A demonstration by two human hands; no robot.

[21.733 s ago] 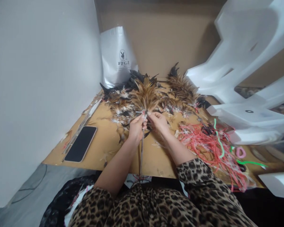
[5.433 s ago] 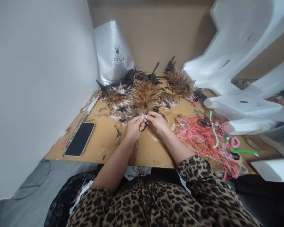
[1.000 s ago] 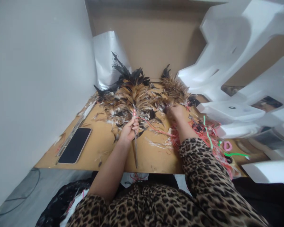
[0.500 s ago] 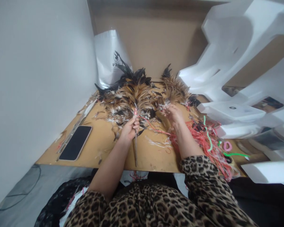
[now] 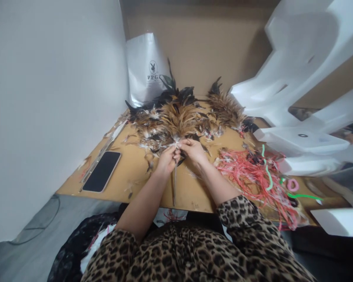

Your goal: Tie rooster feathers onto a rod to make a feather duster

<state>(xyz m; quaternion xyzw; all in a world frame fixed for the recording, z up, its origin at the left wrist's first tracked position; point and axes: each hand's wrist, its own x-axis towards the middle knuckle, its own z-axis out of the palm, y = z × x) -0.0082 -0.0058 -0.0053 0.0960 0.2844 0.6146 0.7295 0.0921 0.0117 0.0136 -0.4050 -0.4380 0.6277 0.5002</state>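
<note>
Now the right hand (image 5: 194,150) has swung in from the right to meet the left hand (image 5: 168,158) mid-frame, apparently adding a white tuft (image 5: 175,141) to the feather bundle (image 5: 180,117), at centre. The left fingers curl closed around the bundle's stick (image 5: 174,187); the right ones pinch the tuft at its base, their tips partly hidden. Dark feathers behind blur the bundle's top edge. At lower left, a black bag (image 5: 67,247) is cut off.
</note>
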